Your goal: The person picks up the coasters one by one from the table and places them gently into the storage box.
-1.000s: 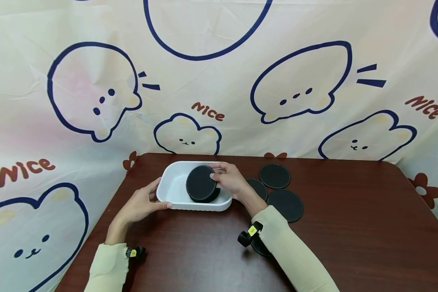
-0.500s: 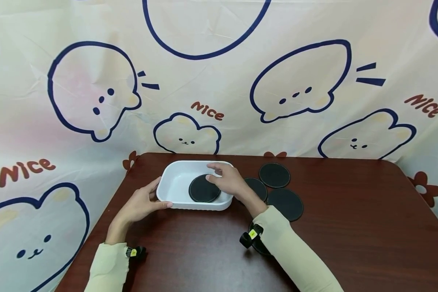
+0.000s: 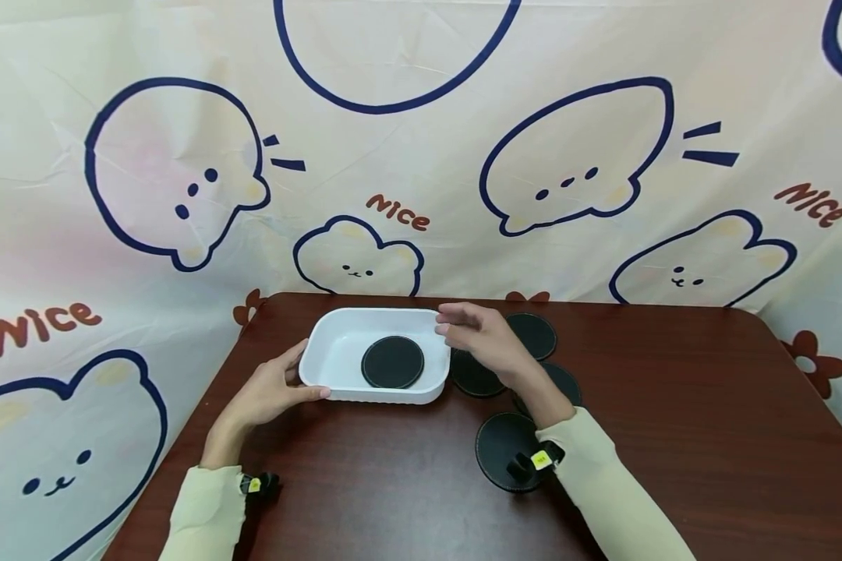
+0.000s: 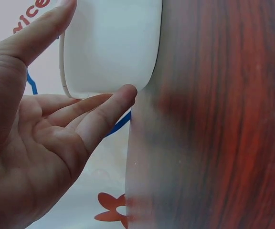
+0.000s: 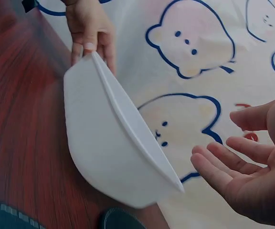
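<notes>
My left hand point(image 3: 270, 389) grips the left end of a white rectangular tray point(image 3: 335, 351), thumb at the front rim and fingers against the end wall. In the left wrist view the thumb and fingers of that hand point(image 4: 47, 133) lie along the tray point(image 4: 113, 43). A round black coaster point(image 3: 393, 362) with a stitched edge lies flat in the tray, right of its middle. My right hand point(image 3: 487, 343) hovers just beyond the tray's right end, holding nothing. Its fingers are extended and spread in the right wrist view, apart from the tray point(image 5: 109, 129).
Several more black coasters lie on the brown table right of the tray: a front one point(image 3: 501, 448), one near the tray point(image 3: 477, 378), a back one point(image 3: 536, 331), and one point(image 3: 561, 382) partly under the right forearm. A patterned cloth point(image 3: 568, 265) hangs behind the table.
My right hand lowered the black coaster into the tray, let it go, then moved right, out past the tray's end. My left hand has kept its grip on the tray.
</notes>
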Demonstrator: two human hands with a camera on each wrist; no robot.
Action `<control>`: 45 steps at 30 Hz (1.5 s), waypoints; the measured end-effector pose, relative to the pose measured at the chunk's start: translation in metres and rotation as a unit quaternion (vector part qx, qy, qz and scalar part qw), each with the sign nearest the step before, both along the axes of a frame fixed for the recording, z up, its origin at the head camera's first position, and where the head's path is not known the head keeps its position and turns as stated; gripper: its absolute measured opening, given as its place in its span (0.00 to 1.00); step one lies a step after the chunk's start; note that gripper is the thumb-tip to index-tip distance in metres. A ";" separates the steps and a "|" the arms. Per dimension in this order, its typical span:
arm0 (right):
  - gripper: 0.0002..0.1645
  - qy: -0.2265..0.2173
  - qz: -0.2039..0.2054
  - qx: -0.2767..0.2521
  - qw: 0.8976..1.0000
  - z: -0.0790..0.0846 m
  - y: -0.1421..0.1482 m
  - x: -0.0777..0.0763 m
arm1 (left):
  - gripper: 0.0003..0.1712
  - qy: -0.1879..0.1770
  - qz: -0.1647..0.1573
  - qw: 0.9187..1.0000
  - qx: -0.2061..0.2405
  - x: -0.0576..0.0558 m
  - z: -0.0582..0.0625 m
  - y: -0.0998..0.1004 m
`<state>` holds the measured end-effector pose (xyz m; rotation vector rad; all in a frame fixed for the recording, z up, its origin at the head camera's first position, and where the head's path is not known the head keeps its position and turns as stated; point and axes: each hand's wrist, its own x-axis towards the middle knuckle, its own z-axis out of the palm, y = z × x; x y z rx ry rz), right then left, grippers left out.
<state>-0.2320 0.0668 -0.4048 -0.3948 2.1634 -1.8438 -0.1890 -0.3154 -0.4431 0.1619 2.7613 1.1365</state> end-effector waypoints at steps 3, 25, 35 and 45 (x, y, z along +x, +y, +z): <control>0.31 -0.008 0.003 -0.029 1.000 -0.002 0.014 0.001 | 0.65 0.000 0.001 1.000 0.002 0.001 0.001 -0.001; 0.35 -0.045 -0.032 -0.055 0.997 -0.029 0.097 -0.010 | 0.65 0.007 -0.006 1.000 0.013 0.002 0.002 0.000; 0.47 -0.020 -0.049 0.040 0.998 -0.035 0.129 -0.014 | 0.64 0.009 -0.004 1.000 0.007 0.003 0.001 0.000; 0.51 0.031 -0.045 0.162 0.985 -0.049 0.149 -0.031 | 0.65 0.007 -0.005 1.000 0.015 0.003 0.000 0.000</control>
